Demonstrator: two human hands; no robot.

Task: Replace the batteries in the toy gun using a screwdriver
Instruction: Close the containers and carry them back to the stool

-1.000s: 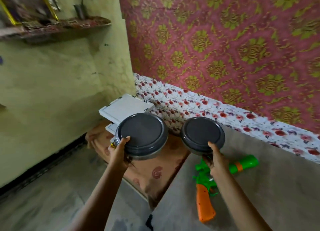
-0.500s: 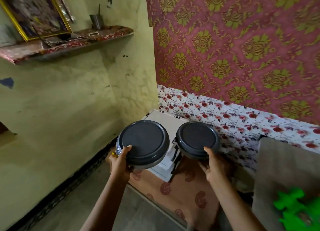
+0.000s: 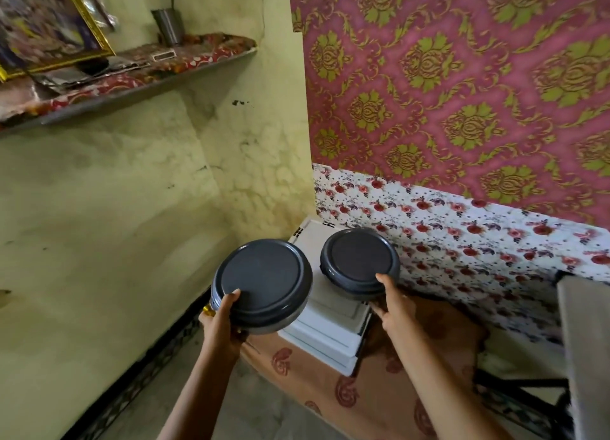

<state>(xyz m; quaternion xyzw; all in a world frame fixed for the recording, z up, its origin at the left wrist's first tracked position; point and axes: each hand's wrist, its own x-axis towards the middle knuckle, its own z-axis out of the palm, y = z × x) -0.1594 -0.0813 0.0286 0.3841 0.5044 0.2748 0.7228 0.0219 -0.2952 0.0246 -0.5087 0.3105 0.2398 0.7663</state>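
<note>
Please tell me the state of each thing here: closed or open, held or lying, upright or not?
Large container: lid on, gripped by the left hand.
Small container: lid on, gripped by the right hand above the white boxes.
White boxes: stacked.
Steel cup: upright on the shelf.

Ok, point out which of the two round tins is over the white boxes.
The right tin, gripped by the right hand, shows over the white boxes; the left tin in the left hand is mostly off their left edge.
</note>
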